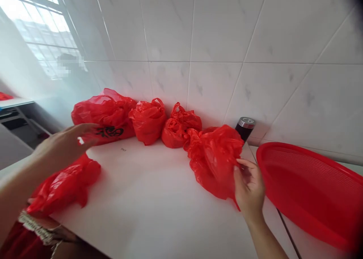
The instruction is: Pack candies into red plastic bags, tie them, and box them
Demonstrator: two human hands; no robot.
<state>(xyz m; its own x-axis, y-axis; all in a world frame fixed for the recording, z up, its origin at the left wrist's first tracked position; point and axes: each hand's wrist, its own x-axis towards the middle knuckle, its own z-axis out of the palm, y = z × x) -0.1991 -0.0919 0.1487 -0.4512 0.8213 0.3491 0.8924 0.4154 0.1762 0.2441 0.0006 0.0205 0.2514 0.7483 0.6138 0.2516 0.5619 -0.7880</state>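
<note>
My right hand (251, 185) pinches the edge of a crumpled red plastic bag (217, 157) on the right part of the white table. The bag is bunched up, and what is in it, if anything, is hidden. On the left, my left hand (68, 140) is held above the table with fingers stretched out, slightly blurred and with nothing in them. Below it lies another loose red plastic bag (70, 179) near the table's front left edge. Behind that hand sits a large filled red bag (104, 111) with black printing.
Two tied red bags (149, 121) stand in a row against the tiled wall (218, 24). A dark cylinder with a silver lid (246, 124) is behind the right bag. A big red plastic basket (312, 198) sits at the right, beside the white table (159, 213).
</note>
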